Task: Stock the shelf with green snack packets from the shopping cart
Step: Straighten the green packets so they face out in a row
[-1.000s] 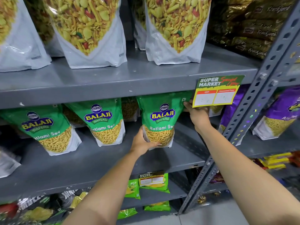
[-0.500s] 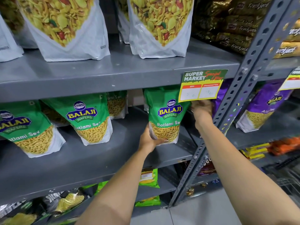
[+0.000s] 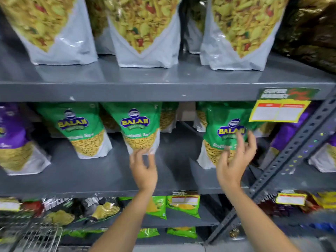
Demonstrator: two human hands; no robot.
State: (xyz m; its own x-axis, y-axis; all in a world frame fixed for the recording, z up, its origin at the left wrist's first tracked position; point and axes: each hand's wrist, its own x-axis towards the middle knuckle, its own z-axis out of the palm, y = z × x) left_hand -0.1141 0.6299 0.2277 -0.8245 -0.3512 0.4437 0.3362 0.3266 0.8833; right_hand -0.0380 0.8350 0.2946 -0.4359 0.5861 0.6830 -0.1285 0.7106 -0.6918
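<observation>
Green snack packets (image 3: 226,124) carry a blue-and-yellow logo above a clear window of golden-yellow strands, with white bases. Shelf (image 3: 163,88): plain grey. Upper pouches (image 3: 145,51): white, showing a yellow mix flecked red and green. Side packets (image 3: 11,131): purple. Price tag (image 3: 280,110): yellow, red and white, dark green header.

Motion blur smears the whole view. Just beyond the right grip (image 3: 234,160), its fingers cover the lower print of the green packet (image 3: 225,128); whether they touch it cannot be told. Above that grip, the price tag (image 3: 279,110) is unreadable and hides the packet's top corner. Far below-left of the left grip (image 3: 143,170), the wire cart (image 3: 36,235) is cut off by the frame edge.
</observation>
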